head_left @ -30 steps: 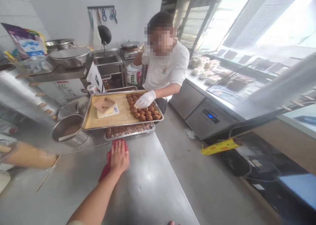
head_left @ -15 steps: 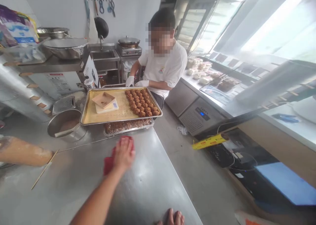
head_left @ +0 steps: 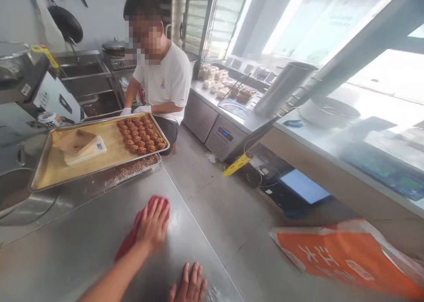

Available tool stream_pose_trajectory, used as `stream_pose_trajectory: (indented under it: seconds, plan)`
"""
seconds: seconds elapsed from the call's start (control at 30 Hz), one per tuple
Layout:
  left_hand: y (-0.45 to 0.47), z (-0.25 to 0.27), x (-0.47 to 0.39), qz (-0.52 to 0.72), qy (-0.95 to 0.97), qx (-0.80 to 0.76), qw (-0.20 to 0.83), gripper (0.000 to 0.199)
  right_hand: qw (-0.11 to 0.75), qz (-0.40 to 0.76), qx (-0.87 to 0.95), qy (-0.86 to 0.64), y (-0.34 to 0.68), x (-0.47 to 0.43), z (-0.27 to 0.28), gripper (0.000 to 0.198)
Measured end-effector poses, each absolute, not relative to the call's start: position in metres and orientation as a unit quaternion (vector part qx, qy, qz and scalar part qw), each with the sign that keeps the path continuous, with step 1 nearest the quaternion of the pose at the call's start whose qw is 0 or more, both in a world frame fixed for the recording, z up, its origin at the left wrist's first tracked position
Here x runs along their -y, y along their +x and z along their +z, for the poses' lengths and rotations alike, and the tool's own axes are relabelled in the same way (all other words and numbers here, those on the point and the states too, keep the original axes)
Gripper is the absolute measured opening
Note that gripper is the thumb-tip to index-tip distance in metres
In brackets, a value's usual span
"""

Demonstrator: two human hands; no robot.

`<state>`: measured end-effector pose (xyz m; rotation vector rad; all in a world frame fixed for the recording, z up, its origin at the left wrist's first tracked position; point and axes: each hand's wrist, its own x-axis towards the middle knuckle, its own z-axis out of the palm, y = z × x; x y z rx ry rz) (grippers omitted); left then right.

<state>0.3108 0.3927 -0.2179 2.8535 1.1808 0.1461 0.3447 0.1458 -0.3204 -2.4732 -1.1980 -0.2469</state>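
Pressing flat on the red cloth (head_left: 141, 224), left hand (head_left: 153, 222) has slid nearer; right hand (head_left: 188, 286) now splayed on the steel table (head_left: 82, 244).

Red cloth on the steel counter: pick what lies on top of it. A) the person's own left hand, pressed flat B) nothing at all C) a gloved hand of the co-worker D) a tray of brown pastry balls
A: the bare left hand lies flat on the red cloth on the steel counter, while the co-worker's gloved hands stay at the far tray.
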Motion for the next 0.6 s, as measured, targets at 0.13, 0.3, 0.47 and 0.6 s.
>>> stream_pose_trajectory:
  seconds: [0.13,0.3,0.47,0.6]
  plan:
    - [0.417,-0.209,-0.470,0.041,0.897,-0.431,0.089,0.059,0.184,-0.079,0.446,-0.873,0.345,-0.143,-0.315,0.075]
    - [0.371,-0.222,-0.365,0.027,0.957,-0.250,0.144,0.063,0.195,-0.077,0.460,-0.863,0.346,-0.141,-0.305,0.074]
    - [0.157,-0.215,-0.339,-0.056,0.948,-0.306,0.064,0.072,0.197,-0.084,0.453,-0.865,0.345,-0.145,-0.303,0.078]
    - [0.063,-0.204,-0.417,0.032,0.815,-0.571,-0.094,0.069,0.209,-0.085,0.424,-0.877,0.342,-0.145,-0.310,0.083]
